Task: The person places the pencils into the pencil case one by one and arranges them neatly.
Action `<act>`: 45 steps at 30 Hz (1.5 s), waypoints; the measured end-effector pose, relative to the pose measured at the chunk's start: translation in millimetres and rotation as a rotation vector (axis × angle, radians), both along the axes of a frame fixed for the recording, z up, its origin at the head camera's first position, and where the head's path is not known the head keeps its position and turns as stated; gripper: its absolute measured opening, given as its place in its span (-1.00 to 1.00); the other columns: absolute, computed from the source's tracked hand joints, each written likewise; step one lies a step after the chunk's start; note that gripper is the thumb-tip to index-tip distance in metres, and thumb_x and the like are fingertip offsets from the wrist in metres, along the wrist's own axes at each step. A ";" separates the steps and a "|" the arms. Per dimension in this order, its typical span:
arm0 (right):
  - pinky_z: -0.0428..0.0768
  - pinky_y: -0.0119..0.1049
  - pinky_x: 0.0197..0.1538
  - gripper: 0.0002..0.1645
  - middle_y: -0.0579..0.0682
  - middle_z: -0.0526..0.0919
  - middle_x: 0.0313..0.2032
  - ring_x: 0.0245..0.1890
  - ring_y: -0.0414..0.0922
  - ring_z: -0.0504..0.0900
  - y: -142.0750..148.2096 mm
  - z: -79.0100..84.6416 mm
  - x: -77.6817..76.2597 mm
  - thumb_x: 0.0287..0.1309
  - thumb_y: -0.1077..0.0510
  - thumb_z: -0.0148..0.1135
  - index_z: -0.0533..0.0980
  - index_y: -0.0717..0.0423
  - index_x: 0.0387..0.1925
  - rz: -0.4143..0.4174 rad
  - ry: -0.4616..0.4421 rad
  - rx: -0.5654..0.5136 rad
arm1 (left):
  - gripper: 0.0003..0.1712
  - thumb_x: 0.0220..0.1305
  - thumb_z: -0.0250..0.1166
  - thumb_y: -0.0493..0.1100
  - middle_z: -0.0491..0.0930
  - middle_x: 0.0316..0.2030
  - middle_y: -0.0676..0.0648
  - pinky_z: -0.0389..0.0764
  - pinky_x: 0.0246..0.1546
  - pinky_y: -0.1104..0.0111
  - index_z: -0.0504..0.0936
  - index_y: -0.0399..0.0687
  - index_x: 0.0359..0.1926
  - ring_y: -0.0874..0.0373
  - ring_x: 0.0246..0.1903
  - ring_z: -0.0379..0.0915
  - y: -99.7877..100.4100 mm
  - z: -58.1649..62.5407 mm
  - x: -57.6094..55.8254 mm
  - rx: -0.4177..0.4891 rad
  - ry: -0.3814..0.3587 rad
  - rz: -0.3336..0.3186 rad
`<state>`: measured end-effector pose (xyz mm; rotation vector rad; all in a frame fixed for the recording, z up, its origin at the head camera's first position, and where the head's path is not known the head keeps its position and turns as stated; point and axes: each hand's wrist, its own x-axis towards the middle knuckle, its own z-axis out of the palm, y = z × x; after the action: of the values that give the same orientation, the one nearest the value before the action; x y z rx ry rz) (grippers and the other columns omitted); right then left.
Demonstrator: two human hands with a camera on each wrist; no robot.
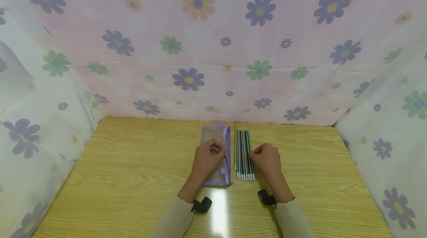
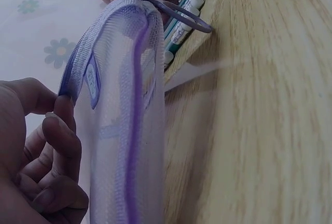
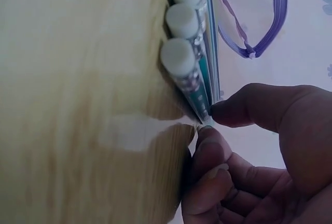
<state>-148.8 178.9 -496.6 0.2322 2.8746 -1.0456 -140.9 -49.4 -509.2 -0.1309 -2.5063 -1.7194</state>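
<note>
A mesh zipper pouch (image 1: 212,133) with purple trim lies on the table. My left hand (image 1: 206,159) pinches its zipper edge (image 2: 78,79) between thumb and finger, and that edge is lifted in the left wrist view. Right of the pouch, several pencils (image 1: 243,156) lie side by side, their white erasers (image 3: 179,58) toward me. My right hand (image 1: 268,158) is at the row's right side. Its thumb and forefinger pinch the outermost dark green pencil (image 3: 198,97). The other fingers are curled below.
The wooden table (image 1: 133,164) ends at a flower-printed cloth (image 1: 213,52) behind, with more of it along both sides. A black wrist camera (image 1: 202,204) sits at the left cuff and another black camera (image 1: 265,197) at the right. A zipper pull ring (image 2: 179,14) hangs from the pouch's near end.
</note>
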 end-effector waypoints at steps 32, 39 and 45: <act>0.10 -0.36 -0.69 -0.38 -0.21 0.16 -0.88 -0.80 -0.24 0.09 -0.7 7.1 5.2 0.19 0.12 0.35 0.32 -0.06 -0.92 0.023 0.020 0.060 | -0.93 0.34 0.47 -0.19 0.71 -0.49 0.12 0.64 -0.38 0.41 0.73 0.01 -0.30 0.26 -0.50 0.62 -0.2 -2.3 -0.1 0.009 0.019 -0.004; 0.30 -0.30 -0.59 -0.46 -0.18 0.30 -0.87 -0.79 -0.21 0.21 -0.4 12.4 5.7 0.21 0.17 0.34 0.46 -0.01 -0.88 0.028 0.034 -0.001 | -0.94 0.34 0.47 -0.20 0.71 -0.49 0.11 0.64 -0.39 0.41 0.73 0.00 -0.29 0.25 -0.50 0.62 0.0 -1.6 0.3 0.016 0.015 -0.014; 0.45 -0.25 -0.47 -0.61 -0.08 0.54 -0.78 -0.72 -0.14 0.43 -0.9 14.7 6.2 0.22 0.19 0.37 0.63 0.10 -0.73 0.034 0.035 -0.041 | -0.94 0.34 0.47 -0.20 0.71 -0.49 0.11 0.64 -0.39 0.41 0.73 0.00 -0.29 0.25 -0.51 0.62 -0.2 -2.4 0.0 0.016 0.009 -0.018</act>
<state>-142.6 178.0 -481.9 0.1630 2.8735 -1.1120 -140.9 -49.6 -511.6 -0.1594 -2.4920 -1.7415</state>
